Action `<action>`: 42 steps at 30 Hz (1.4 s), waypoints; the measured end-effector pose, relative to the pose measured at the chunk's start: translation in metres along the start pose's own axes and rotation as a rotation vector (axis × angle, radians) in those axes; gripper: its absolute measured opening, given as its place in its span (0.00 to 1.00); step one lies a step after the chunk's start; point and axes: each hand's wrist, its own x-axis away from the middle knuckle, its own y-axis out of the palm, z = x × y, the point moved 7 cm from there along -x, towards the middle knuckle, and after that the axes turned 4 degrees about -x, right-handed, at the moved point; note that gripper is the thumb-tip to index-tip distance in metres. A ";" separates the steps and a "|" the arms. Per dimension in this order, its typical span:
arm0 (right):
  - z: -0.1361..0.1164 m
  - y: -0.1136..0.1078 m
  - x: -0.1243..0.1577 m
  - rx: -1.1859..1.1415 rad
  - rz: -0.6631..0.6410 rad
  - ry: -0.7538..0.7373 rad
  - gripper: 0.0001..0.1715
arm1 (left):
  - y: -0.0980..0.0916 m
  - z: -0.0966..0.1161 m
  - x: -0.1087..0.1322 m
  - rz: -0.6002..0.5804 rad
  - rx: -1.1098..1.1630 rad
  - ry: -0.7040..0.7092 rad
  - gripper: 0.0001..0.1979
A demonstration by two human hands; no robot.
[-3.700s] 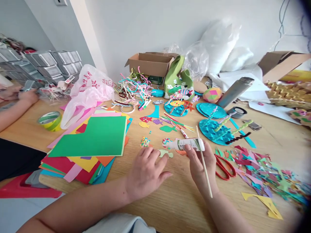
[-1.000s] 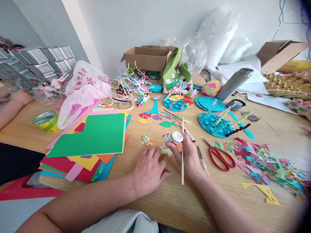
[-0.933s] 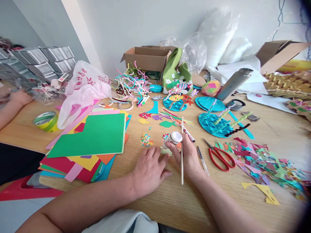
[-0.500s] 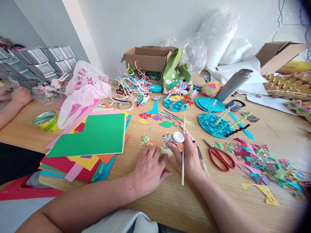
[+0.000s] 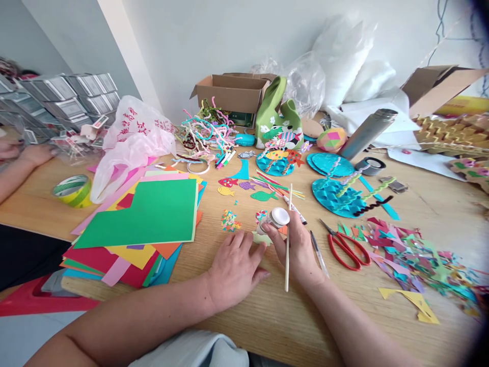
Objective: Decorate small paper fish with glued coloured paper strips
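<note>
My left hand [image 5: 236,265] lies palm down on the table with its fingers stretched out, the fingertips beside a pale green paper piece [image 5: 262,238]. Held tilted in my right hand [image 5: 300,250] is a small bottle [image 5: 272,220] with a white round end. A thin white stick [image 5: 288,244] runs up and down across the same hand. Just beyond the hands lie small confetti-like paper bits [image 5: 229,220] and a second little pile [image 5: 261,216]. Farther back are paper fish: a green fish [image 5: 263,195], a purple fish [image 5: 248,185], a red fish [image 5: 227,182] and a yellow fish [image 5: 226,191].
Red-handled scissors [image 5: 347,247] and paper scraps [image 5: 416,255] lie to the right. A stack of coloured paper [image 5: 153,214] and tape [image 5: 72,189] are at left. Blue decorated discs [image 5: 332,196], a metal flask [image 5: 369,133] and pipe cleaners [image 5: 208,135] stand behind. Another person's hand [image 5: 38,153] is far left.
My two hands keep almost the same place, with the bottle and stick still held. The other person's hand at the far left has shifted slightly.
</note>
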 end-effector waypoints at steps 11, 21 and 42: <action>-0.001 -0.009 0.000 -0.054 0.071 0.048 0.08 | 0.001 -0.001 0.001 0.000 -0.002 -0.013 0.27; 0.000 -0.007 0.001 -0.067 -0.009 0.067 0.09 | 0.001 0.000 0.001 -0.006 -0.017 -0.007 0.27; 0.001 -0.002 0.004 -0.022 -0.036 0.031 0.09 | 0.002 -0.001 0.000 -0.013 -0.005 -0.008 0.27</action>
